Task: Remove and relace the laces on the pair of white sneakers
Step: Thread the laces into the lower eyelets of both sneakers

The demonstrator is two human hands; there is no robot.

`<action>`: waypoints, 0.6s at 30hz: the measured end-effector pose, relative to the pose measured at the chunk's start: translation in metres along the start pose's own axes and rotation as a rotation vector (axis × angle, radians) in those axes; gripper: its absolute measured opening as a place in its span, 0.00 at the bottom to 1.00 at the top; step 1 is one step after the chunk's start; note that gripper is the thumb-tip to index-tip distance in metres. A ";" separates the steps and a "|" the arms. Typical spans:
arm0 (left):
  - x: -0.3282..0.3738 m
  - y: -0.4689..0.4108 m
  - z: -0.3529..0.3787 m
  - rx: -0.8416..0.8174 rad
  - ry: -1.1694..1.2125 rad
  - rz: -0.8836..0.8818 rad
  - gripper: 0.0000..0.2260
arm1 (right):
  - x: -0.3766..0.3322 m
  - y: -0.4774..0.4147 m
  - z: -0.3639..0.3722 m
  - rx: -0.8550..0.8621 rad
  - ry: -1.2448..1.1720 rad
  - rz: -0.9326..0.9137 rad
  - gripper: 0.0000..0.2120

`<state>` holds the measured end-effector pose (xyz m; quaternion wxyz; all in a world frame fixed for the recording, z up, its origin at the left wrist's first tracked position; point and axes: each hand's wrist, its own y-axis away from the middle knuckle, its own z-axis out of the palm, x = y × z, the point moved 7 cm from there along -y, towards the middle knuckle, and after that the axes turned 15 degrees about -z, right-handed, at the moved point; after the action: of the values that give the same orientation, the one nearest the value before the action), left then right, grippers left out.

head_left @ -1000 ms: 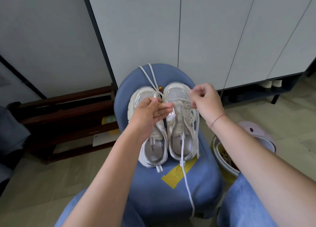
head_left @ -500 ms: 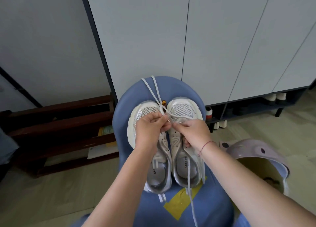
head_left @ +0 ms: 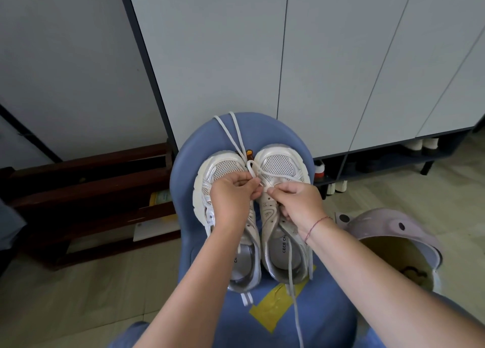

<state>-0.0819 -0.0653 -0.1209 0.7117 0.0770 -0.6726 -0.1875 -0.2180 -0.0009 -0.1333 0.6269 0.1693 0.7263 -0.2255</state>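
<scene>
Head view: both hands cover the middle eyelet rows, so which eyelet is being worked cannot be made out. Left hand (head_left: 231, 198), fingers curled, pinches the white lace (head_left: 278, 175) near the gap between the toes. Right hand (head_left: 296, 203) pinches lace with thumb and forefinger over the right sneaker (head_left: 279, 162). Left sneaker (head_left: 223, 167) sits just beside it on the blue chair (head_left: 189, 161). Long axes run near-to-far, toes toward the cabinet (head_left: 210, 59), heels toward the person. Forearms partly hide both heel openings.
</scene>
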 end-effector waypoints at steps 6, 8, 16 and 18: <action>-0.001 0.001 0.002 0.012 -0.101 0.025 0.03 | -0.002 0.002 0.000 -0.001 -0.025 0.003 0.06; 0.000 0.001 0.003 0.025 -0.192 0.056 0.02 | -0.002 0.003 0.000 -0.006 -0.014 0.014 0.05; 0.006 0.004 0.008 0.057 -0.419 0.159 0.03 | -0.002 0.011 0.004 0.037 -0.121 0.094 0.10; 0.006 0.006 0.010 0.083 -0.468 0.209 0.04 | -0.003 0.013 0.004 0.033 -0.164 0.102 0.09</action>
<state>-0.0906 -0.0609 -0.1123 0.5486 -0.0094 -0.8303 -0.0980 -0.2072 0.0073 -0.1322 0.6920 0.1971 0.6593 -0.2182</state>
